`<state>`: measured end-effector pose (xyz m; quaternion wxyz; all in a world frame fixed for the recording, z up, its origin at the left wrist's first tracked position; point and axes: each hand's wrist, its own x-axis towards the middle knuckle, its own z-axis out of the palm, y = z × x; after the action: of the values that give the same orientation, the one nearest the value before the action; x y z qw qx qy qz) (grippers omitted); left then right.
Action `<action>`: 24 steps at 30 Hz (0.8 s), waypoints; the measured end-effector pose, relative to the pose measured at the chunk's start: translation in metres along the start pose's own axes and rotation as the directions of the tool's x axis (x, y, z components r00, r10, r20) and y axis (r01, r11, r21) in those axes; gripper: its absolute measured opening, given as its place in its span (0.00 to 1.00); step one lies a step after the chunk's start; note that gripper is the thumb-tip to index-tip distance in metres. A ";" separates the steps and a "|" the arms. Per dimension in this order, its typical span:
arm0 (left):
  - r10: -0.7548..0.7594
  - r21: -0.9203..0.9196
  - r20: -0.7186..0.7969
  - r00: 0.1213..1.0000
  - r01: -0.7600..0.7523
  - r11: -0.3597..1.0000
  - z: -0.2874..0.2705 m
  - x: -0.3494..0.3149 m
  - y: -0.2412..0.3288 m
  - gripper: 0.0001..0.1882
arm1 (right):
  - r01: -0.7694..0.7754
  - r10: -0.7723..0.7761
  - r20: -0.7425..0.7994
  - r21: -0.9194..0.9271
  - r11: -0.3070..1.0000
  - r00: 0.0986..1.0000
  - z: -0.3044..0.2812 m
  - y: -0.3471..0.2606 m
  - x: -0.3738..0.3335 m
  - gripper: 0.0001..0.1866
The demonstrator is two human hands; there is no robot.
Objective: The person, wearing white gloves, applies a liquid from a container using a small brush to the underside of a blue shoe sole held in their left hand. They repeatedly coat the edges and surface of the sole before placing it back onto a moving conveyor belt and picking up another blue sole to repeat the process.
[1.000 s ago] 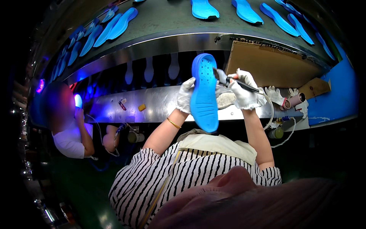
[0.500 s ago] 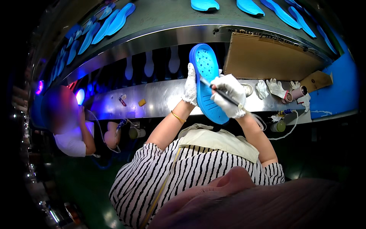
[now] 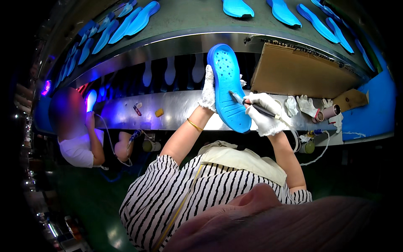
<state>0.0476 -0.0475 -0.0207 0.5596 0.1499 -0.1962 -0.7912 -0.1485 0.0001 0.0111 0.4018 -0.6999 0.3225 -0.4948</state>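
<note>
A bright blue shoe sole (image 3: pixel 226 75) is held tilted in front of me, its inner face with holes at the top and ridges lower down turned toward me. My left hand (image 3: pixel 208 90), in a white glove, grips its left edge, thumb upward; the fingers behind it are hidden. My white-gloved right hand (image 3: pixel 264 113) is closed round a dark-handled brush (image 3: pixel 261 109) with a pale tube trailing from it. The brush tip lies at the middle of the sole, just above the ridges.
Blue soles (image 3: pixel 281 12) lie on a dark conveyor belt (image 3: pixel 197 19) across the top. Below it runs a metal shelf (image 3: pixel 180 105) with a yellow block (image 3: pixel 159 112), and white gloves (image 3: pixel 306 105) lie farther right. Cardboard (image 3: pixel 302 67) leans behind. Another person (image 3: pixel 79 147) works at the left.
The brush and my right hand have moved right and slightly down, with the tip nearer the ridges. The sole has turned a little. Soles on the belt have shifted right.
</note>
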 end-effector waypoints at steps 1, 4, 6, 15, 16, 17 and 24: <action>-0.002 -0.002 -0.003 1.000 0.002 1.000 0.001 0.001 0.002 0.48 | 0.071 -0.072 -0.020 -0.020 0.997 0.997 0.002 0.003 0.000 0.07; -0.031 0.023 -0.018 0.999 0.031 0.999 -0.001 0.005 0.011 0.45 | 0.002 0.002 0.152 -0.025 1.000 0.988 0.009 -0.013 0.000 0.05; -0.043 -0.017 -0.015 0.999 0.043 0.999 0.003 0.002 0.012 0.45 | -0.129 0.094 0.201 0.165 0.978 0.975 0.006 -0.017 -0.001 0.05; -0.019 0.006 0.223 0.975 0.018 1.000 0.043 -0.030 -0.021 0.58 | -0.151 0.190 -0.142 0.248 0.957 0.972 -0.023 0.003 0.016 0.05; 0.016 0.065 0.168 0.986 -0.027 0.998 0.047 -0.030 -0.023 0.54 | -0.104 0.140 -0.158 0.213 0.971 0.978 -0.023 0.006 0.016 0.05; 0.012 0.089 0.173 0.985 -0.028 0.996 0.045 -0.028 -0.024 0.53 | -0.075 0.106 -0.169 0.180 0.981 0.980 -0.022 0.012 0.010 0.05; -0.054 0.082 0.212 0.976 0.037 0.996 0.016 -0.006 -0.014 0.48 | -0.011 0.021 -0.049 0.193 0.981 0.999 0.012 0.000 -0.003 0.06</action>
<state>0.0306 -0.0350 -0.0131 0.5108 0.0901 -0.2823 -0.8070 -0.1378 0.0054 0.0074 0.4632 -0.6425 0.2887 -0.5379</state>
